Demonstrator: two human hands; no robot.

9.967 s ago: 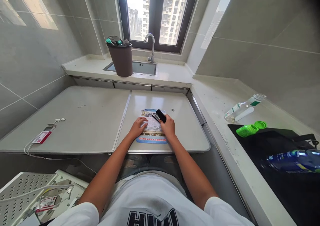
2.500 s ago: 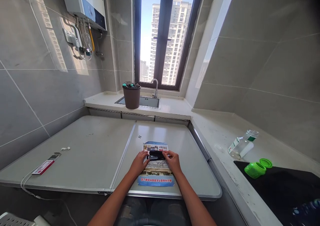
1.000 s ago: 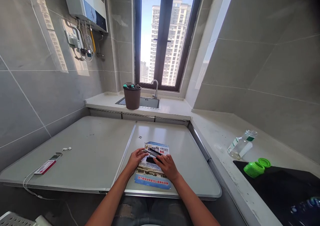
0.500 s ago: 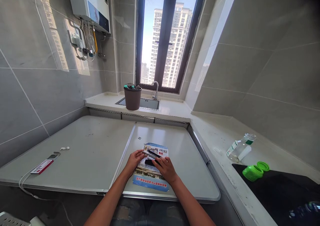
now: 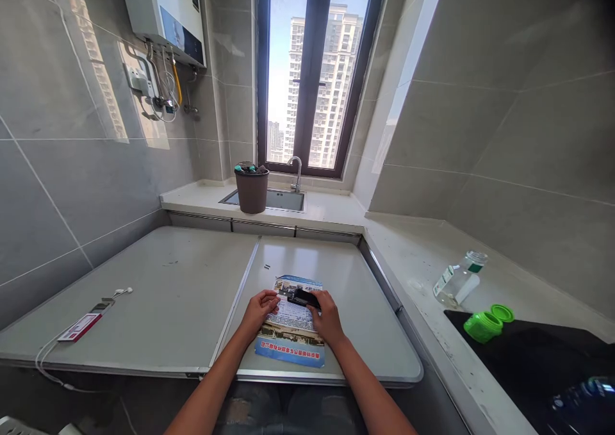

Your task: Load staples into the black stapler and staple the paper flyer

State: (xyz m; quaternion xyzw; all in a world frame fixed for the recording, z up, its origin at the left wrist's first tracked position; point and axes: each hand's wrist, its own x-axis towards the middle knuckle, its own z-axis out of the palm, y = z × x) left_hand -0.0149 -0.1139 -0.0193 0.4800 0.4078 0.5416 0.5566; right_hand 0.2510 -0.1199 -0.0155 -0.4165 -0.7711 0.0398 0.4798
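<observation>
My right hand is closed around one end of a black stapler, which lies over the upper part of a printed leaflet. To its left, my left hand has its thumb and fingertips drawn together at the leaflet's left edge, apart from the stapler. Whatever those fingertips may pinch is too small to make out. Two short grey strips, like staples, lie on the table beyond my left hand.
The pale folding table has a seam left of the leaflet. Earphones with a red-and-white box lie at its left. A brown bin stands by the sink. On the right counter are a glass bottle and a green jar.
The stapler's silver and black parts, spread between both hands before, now sit together in my right hand. My left hand has come away from it. The view has shifted slightly.
</observation>
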